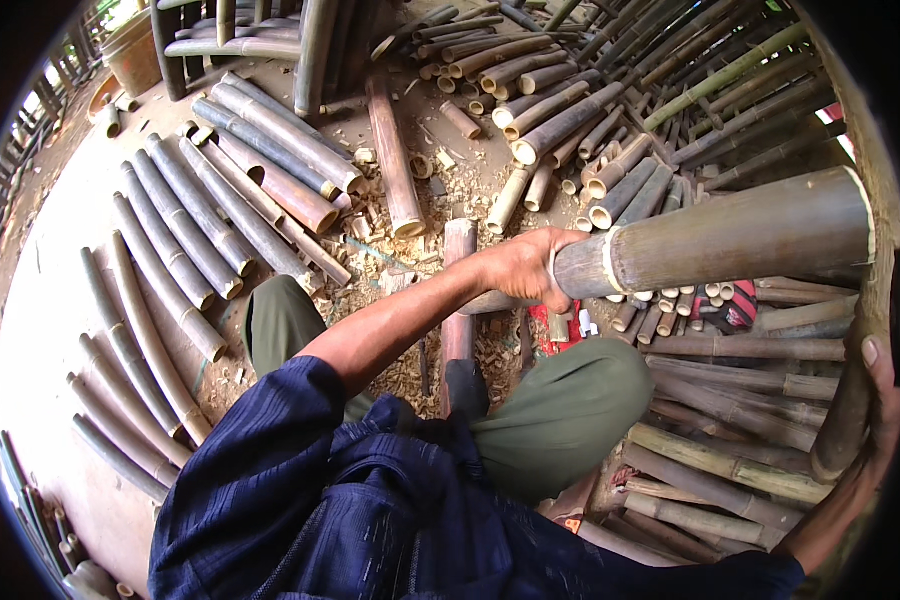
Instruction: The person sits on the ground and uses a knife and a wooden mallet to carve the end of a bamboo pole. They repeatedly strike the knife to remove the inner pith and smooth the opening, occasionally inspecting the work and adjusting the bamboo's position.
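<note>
Brown bucket (133,58) at far upper left, its contents too small to tell. Pale floor (55,330) gives open room on the left, past a fan of cut bamboo lengths (178,225). Right side is tight: bamboo pile (730,460) crowds up to the right knee (570,415). Wood chips (460,178) litter the ground ahead. Thick bamboo tube (740,240) reaches rightward from the left hand (532,268), beyond the knee; smooth, dark grey-brown, pale ring near its narrower end, pale cut edge at the other. Left fingers curl closed around that narrower end. Right hand (882,385) sits at the far right rim, beside a dark curved piece (838,435); finger opening and hold: cannot tell.
</note>
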{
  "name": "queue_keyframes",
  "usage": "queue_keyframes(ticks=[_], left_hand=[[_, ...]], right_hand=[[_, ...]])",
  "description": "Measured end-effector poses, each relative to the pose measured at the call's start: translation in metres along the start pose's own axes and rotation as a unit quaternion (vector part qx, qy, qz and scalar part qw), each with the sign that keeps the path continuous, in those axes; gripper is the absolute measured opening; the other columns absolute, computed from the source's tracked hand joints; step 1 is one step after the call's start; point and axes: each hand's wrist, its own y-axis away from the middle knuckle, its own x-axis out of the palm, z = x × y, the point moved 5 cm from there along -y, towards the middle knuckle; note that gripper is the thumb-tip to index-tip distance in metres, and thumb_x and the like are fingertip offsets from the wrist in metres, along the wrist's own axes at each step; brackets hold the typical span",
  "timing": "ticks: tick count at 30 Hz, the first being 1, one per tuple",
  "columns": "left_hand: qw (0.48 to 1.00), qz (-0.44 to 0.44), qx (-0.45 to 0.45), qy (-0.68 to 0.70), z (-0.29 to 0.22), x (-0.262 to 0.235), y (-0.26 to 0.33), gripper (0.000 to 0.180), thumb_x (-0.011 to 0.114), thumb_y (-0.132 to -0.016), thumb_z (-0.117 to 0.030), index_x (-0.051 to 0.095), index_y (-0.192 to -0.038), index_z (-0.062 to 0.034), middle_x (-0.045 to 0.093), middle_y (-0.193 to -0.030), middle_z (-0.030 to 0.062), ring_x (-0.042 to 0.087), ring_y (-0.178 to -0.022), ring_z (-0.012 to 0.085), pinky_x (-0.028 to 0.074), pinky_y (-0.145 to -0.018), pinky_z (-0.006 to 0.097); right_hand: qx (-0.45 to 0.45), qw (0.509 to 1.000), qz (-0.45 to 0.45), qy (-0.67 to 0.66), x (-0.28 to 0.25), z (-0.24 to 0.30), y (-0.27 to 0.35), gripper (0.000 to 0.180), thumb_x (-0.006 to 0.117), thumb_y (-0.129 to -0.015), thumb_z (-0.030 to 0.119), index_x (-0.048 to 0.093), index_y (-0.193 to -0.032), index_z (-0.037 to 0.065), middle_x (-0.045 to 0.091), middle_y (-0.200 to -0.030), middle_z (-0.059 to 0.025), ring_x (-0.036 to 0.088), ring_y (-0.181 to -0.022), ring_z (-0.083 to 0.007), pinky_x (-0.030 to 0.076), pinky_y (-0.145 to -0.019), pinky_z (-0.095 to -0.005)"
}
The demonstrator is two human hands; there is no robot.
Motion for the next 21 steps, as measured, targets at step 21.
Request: queue_keyframes(ticks=[21], left_hand=[[0.937, -0.337, -0.079, -0.041, 0.059, 0.042, 0.054, 0.102, 0.093, -0.064, -0.014, 0.042, -0.152, -0.0021, 0.063, -0.134, 0.0166, 0.059, -0.128, 0.0271, 0.044, -0.114, 0.041]], right_hand=[[0.14, 0.958, 0.141, -0.207, 0.523, -0.315, 0.14, 0.079, 0.082, -0.079, 0.03, 0.05, -0.145, 0.004, 0.06, -0.134, -0.0226, 0.057, -0.127, -0.0367, 0.045, -0.11, -0.0471]])
